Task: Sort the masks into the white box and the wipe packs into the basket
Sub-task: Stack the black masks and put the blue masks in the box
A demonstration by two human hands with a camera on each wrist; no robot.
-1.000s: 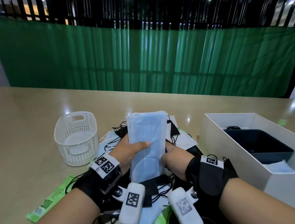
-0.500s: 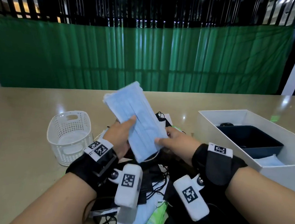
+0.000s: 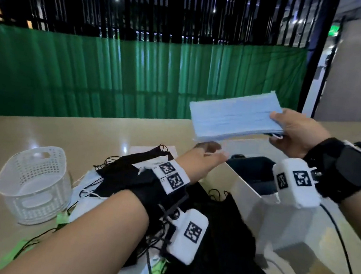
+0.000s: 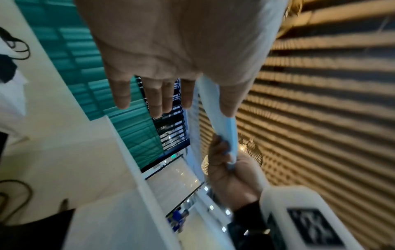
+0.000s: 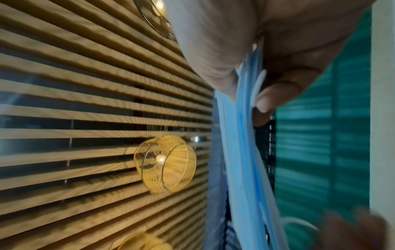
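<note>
A stack of blue masks (image 3: 233,118) lies flat in the air above the white box (image 3: 244,190). My right hand (image 3: 276,128) pinches its right end, thumb on top and fingers beneath; the right wrist view shows the same pinch on the blue masks (image 5: 245,135). My left hand (image 3: 209,153) is flat just under the stack's left end, fingers (image 4: 158,101) straight, gripping nothing. Black masks (image 3: 220,231) are piled on the table under my left forearm. Green wipe packs (image 3: 158,267) peek out beneath them. The white basket (image 3: 34,183) stands at the left.
A dark tray (image 3: 252,169) sits inside the white box. Mask ear loops and sensor cables trail over the pile and the table's near edge. A green curtain hangs behind the table's far edge.
The blue stack went from upright in both hands to flat, and moved right and up over the white box. My left hand let go; only my right hand holds it.
</note>
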